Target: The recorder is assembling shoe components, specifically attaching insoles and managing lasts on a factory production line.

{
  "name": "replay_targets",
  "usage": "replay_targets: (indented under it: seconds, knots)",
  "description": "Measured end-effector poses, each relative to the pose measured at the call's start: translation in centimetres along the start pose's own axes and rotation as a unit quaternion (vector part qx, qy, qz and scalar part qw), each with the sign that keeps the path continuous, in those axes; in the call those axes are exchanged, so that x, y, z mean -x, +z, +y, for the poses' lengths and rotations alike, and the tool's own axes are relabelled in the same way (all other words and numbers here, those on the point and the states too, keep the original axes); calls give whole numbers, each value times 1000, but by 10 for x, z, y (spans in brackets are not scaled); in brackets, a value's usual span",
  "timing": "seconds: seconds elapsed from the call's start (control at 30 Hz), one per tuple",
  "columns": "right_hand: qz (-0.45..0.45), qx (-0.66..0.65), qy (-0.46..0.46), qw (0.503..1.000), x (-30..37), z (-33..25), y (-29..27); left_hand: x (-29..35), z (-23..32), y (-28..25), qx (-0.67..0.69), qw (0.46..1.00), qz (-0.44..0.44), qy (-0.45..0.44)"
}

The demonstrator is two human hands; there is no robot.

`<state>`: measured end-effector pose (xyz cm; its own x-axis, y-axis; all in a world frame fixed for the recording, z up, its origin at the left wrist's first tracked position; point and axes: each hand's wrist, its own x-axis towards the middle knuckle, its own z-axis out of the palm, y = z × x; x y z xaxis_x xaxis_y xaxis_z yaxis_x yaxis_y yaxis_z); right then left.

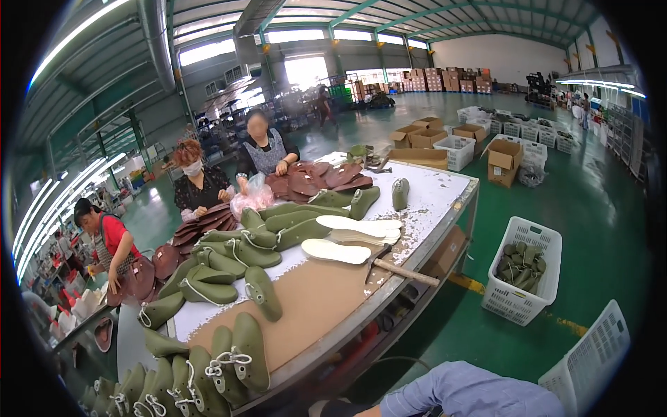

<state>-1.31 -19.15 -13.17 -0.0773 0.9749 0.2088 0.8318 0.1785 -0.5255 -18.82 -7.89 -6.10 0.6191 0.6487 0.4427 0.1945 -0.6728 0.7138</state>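
Note:
My right arm, in a light blue sleeve (465, 390), crosses the lower edge; its hand is cut off below the picture. My left hand is out of view. In front of me stands a worktable (306, 300) bearing many green shoe lasts (262, 293), some with white cords. A row of corded lasts (248, 351) lines the near left end. Cream insoles (336, 251) lie by a hammer (405, 272) whose wooden handle juts over the right edge. One last (400, 194) stands apart at the far right.
Beyond the table two people handle brown pieces (309, 179) beside a pink plastic bag (253, 197). Another person in red (122, 240) works at left. A white crate of green lasts (522, 271) sits on the floor, with another crate (590, 361) nearer. Cardboard boxes (501, 161) stand behind.

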Motion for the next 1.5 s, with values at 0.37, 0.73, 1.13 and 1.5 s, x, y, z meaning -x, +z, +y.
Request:
replay_targets:
  seconds: [0.37,0.73,1.13,1.5]
  knots:
    - [92,-28,324,941,43,-9,-35,-12,-11,74,-163,920,-306,183]
    - [328,-78,349,874,83,-49,-15,-16,-19,78,-145,922,-307,183]
    - [-4,-116,301,946,99,-109,12,-22,-14,75,-152,912,-337,179]
    - [163,-597,389,682,159,-119,-72,-14,-14,79,-179,917,-322,152]
